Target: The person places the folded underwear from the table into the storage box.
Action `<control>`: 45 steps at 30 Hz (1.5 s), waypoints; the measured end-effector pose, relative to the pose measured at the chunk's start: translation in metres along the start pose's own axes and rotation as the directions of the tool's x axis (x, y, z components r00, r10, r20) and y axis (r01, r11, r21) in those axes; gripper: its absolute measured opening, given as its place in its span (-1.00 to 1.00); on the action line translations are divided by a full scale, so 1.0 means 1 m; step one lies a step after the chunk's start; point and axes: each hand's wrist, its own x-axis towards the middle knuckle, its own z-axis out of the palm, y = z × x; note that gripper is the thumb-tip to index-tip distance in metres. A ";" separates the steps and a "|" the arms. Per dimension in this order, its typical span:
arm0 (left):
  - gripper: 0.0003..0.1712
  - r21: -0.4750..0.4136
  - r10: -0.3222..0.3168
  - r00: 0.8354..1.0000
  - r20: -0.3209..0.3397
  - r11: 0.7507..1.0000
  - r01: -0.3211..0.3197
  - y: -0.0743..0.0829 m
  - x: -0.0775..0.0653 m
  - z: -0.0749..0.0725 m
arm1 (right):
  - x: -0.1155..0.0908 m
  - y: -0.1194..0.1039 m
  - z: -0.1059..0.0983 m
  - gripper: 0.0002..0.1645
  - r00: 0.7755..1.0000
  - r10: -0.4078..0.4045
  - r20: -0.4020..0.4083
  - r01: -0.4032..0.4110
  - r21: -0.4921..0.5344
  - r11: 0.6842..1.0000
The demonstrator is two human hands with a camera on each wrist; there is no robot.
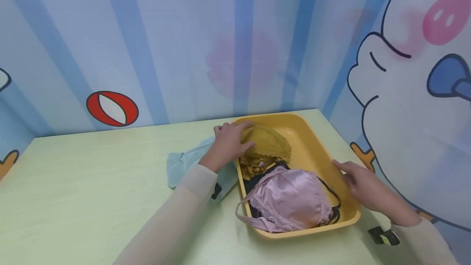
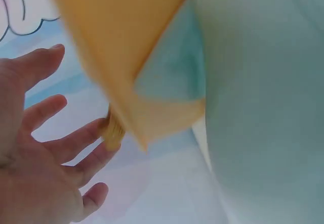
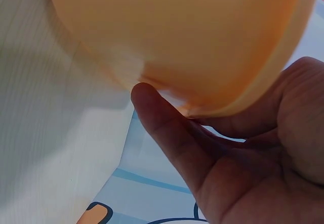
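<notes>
My left hand point(image 1: 229, 144) reaches over the left rim of a yellow plastic tray point(image 1: 307, 146). Its fingers are spread and loosely bent beside a mustard bra point(image 1: 266, 142) lying inside. In the left wrist view, a bit of mustard fabric point(image 2: 114, 135) shows at the fingertips of that hand point(image 2: 50, 148). Nearer the front of the tray lies a pink satin bra point(image 1: 290, 197) with lace edging, one strap hanging over the left rim. Black fabric point(image 1: 254, 183) shows beneath it. My right hand point(image 1: 368, 185) grips the tray's right rim, thumb and fingers against the wall point(image 3: 177, 37).
A light blue garment point(image 1: 184, 165) lies left of the tray, partly under my left forearm. The pale table point(image 1: 92, 191) meets a blue striped backdrop point(image 1: 176, 44) behind and a cartoon-printed panel point(image 1: 416, 126) at the right.
</notes>
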 end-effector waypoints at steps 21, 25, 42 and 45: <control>-0.23 -0.032 -0.128 0.988 0.085 0.991 0.131 -0.081 -0.076 -0.032 | -0.005 0.009 -0.004 -0.48 0.999 0.031 0.020 -0.031 -0.003 1.000; -0.22 -0.027 -0.148 0.975 0.164 0.988 0.155 -0.088 -0.083 -0.026 | -0.005 0.008 -0.003 -0.48 1.000 0.022 0.016 -0.022 -0.003 1.000; -0.26 0.027 -0.179 0.967 0.179 0.984 0.177 -0.093 -0.091 -0.009 | 0.000 -0.002 -0.001 -0.48 0.999 0.030 0.038 -0.030 0.016 0.999; -0.31 0.050 -0.165 0.973 0.160 0.986 0.159 -0.093 -0.092 -0.008 | 0.001 -0.004 -0.001 -0.48 0.999 0.030 0.038 -0.031 0.016 0.999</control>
